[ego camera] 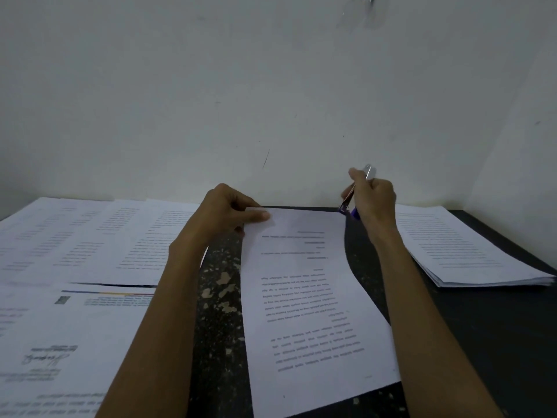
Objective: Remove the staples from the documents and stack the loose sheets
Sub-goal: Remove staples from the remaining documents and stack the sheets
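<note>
A printed white document [307, 297] lies lengthwise on the dark table in front of me, its text upside down to me. My left hand [232, 212] pinches its far left corner between thumb and fingers. My right hand [372, 196] grips a staple remover [351, 203] with a silver top and a purple part, its tip at the document's far right corner. The staple itself is too small to make out.
A stack of printed sheets [470, 251] lies at the right near the table's corner. Several overlapping documents [90, 239] cover the left side, with a signed page [60, 342] nearest me. The dark speckled table [217, 297] meets a white wall [271, 86] just behind.
</note>
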